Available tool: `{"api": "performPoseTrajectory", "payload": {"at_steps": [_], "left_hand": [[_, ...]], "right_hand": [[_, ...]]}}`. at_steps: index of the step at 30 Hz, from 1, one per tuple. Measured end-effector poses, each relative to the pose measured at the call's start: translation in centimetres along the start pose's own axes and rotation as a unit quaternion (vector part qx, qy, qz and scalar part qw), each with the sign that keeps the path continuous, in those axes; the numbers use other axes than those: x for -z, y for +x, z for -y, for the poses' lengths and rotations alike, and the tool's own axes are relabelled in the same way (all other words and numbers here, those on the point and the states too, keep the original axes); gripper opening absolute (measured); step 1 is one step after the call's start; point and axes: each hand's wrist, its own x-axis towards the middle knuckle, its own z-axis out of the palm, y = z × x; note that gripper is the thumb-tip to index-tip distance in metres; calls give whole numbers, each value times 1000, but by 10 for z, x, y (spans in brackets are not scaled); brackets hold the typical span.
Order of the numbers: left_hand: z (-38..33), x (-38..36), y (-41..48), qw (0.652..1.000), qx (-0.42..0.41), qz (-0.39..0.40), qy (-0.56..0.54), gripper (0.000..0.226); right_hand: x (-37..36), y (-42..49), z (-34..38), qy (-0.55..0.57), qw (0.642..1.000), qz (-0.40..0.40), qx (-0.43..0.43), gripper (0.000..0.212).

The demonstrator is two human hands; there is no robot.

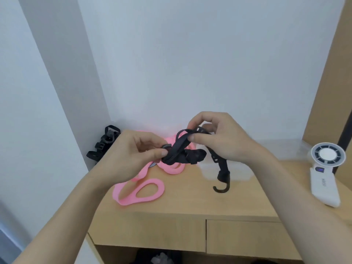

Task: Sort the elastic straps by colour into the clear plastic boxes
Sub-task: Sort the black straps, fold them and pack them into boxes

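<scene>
"Both hands were on one black strap, held up above the desk. My left hand pinched its bunched middle between thumb and fingers, and my right hand pinched a loop higher up."

"And the rest?"

"Pink straps sprawled on the desk under my left hand. A clear plastic box stood below my right wrist, too faint for me to see inside. A second black bundle lay against the wall at far left. The held strap's tail hung down in front of the box, ending in a hook close to the desk. Whether it touched, I couldn't tell."

"What worried you?"

"The tangle, mostly. I judged that tugging the loops apart could make the elastic spring back. The swinging hook might also have snagged a pink loop or caught the box rim and dragged it."
</scene>
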Motion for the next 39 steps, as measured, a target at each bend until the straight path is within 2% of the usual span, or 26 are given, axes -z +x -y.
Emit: {"api": "performPoseTrajectory", "payload": {"at_steps": [2,5,11,13,16,18,20,26,30,34,39], "left_hand": [[-3,3,-6,999,-7,35,-41,8],[-8,5,-9,992,-15,47,-116,17],[-15,-7,2,945,-7,-45,-324,17],[-12,-10,6,947,1,-73,-312,22],[-4,-10,8,954,33,-120,-273,20],[-3,-12,9,949,42,-139,-279,20],[-6,-15,11,939,47,-152,-307,20],[-11,-25,16,891,73,-164,-417,23],[0,-27,5,875,84,-162,-448,25],[17,-37,-17,870,95,-146,-462,19],[34,-56,-38,860,107,-165,-471,18]], "right_hand": [[5,-1,1,11,999,35,-1,9],[3,-1,3,60,995,85,-1,6],[-27,0,-8,221,964,142,-46,20],[-36,-3,-11,246,957,140,-65,26],[-36,-3,-14,256,958,88,-92,31],[-32,-1,-16,264,958,48,-97,33],[-33,0,-18,274,955,41,-104,35],[-45,-5,-25,265,951,102,-119,41],[-34,-13,-32,300,943,80,-120,41],[-37,-28,-41,288,947,61,-132,42],[-44,-44,-51,257,955,20,-147,40]]}}
